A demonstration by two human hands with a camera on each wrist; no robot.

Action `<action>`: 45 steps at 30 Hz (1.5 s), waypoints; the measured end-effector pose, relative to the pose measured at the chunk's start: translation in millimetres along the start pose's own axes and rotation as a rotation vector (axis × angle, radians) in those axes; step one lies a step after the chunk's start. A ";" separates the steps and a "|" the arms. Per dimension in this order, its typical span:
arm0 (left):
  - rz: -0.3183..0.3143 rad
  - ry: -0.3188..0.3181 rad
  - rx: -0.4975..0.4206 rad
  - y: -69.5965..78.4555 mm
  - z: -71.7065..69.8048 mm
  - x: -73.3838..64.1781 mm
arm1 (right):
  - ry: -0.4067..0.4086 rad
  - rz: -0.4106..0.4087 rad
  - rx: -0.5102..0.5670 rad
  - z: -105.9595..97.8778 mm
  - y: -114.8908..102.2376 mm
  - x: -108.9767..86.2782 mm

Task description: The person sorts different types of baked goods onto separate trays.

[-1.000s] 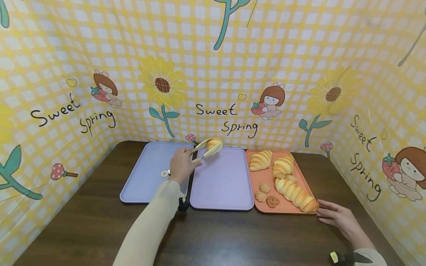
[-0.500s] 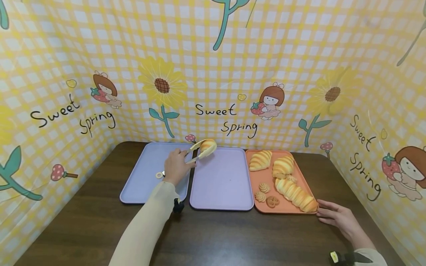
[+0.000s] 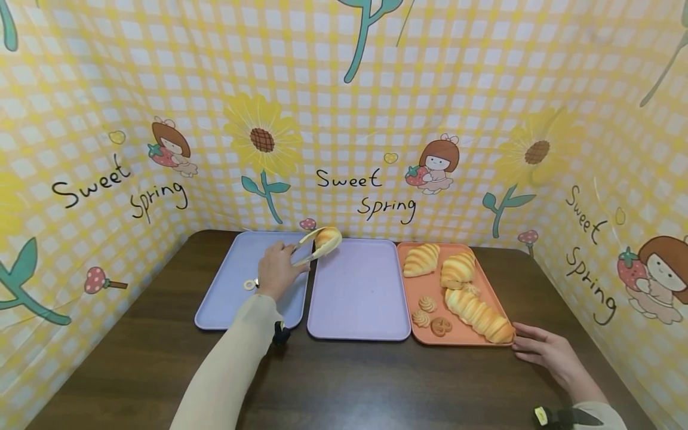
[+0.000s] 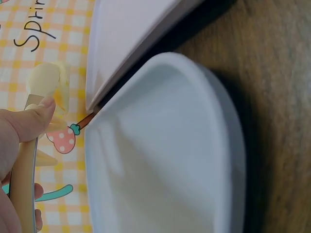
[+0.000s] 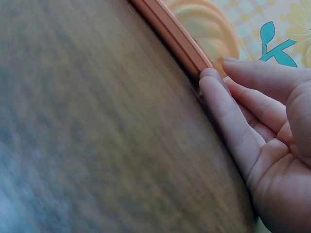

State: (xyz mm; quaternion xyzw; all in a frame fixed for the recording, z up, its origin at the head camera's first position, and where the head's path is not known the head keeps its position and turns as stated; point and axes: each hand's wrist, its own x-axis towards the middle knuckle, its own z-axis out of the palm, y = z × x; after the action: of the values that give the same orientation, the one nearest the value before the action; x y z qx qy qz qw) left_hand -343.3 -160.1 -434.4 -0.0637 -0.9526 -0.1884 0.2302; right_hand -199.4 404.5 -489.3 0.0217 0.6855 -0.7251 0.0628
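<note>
In the head view, my left hand (image 3: pixel 276 272) grips pale yellow tongs (image 3: pixel 331 243). Their tips hold a small golden bread roll (image 3: pixel 325 236) over the far edges of the blue tray (image 3: pixel 228 298) and the lilac tray (image 3: pixel 360 292). The left wrist view shows my thumb pressing along the tongs' handle (image 4: pixel 23 179); the roll is mostly hidden there by the tongs' tip. My right hand (image 3: pixel 553 358) rests on the table with fingertips at the near right corner of the orange tray (image 3: pixel 430 284). Close by lies a long striped bread loaf (image 3: pixel 478 313).
The orange tray also bears two striped breads, one a croissant shape (image 3: pixel 421 260), swirl cookies (image 3: pixel 427 304) and a pretzel cookie (image 3: pixel 441 326). A ring (image 3: pixel 249 285) at the tongs' handle end shows beside my left hand. Checked cloth (image 3: pixel 344 119) walls the dark wooden table (image 3: pixel 344 382).
My left hand has moved left and slightly down, carrying the tongs and roll from over the lilac tray's back toward the blue tray. My right hand has stayed in place.
</note>
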 end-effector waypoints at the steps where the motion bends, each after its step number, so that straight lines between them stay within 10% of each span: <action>1: -0.003 -0.004 0.002 -1.1 -0.4 -0.1 | -0.002 -0.002 -0.003 0.0 0.0 0.0; 45: -0.150 0.042 0.088 -87.8 -32.0 -15.5 | -0.016 -0.017 0.006 -1.4 -0.7 -0.6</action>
State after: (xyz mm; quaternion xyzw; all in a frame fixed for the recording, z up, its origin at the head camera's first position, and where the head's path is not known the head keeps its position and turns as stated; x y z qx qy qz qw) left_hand -334.5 -253.9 -444.2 0.0218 -0.9571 -0.1642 0.2378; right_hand -199.0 406.0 -488.6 0.0104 0.6830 -0.7277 0.0619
